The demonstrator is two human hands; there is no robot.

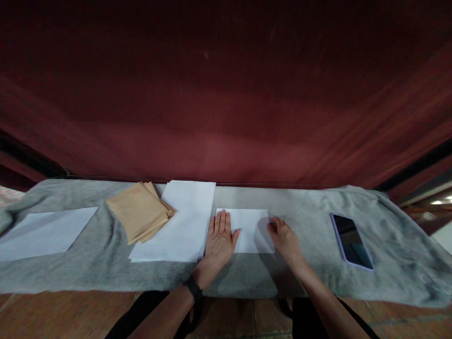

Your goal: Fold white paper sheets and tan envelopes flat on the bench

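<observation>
A folded white paper [249,228] lies on the grey cloth [303,221] in front of me. My left hand [219,240] rests flat on its left part, fingers stretched out and together. My right hand [282,238] is curled at the paper's right edge, fingertips pressing down on it. Just left of my left hand lies a stack of white sheets [183,221].
A pile of brown envelopes [139,212] overlaps the stack's left side. A single white sheet [44,230] lies at the far left. A dark phone [351,240] rests face up on the right. A red curtain [226,94] hangs behind the table.
</observation>
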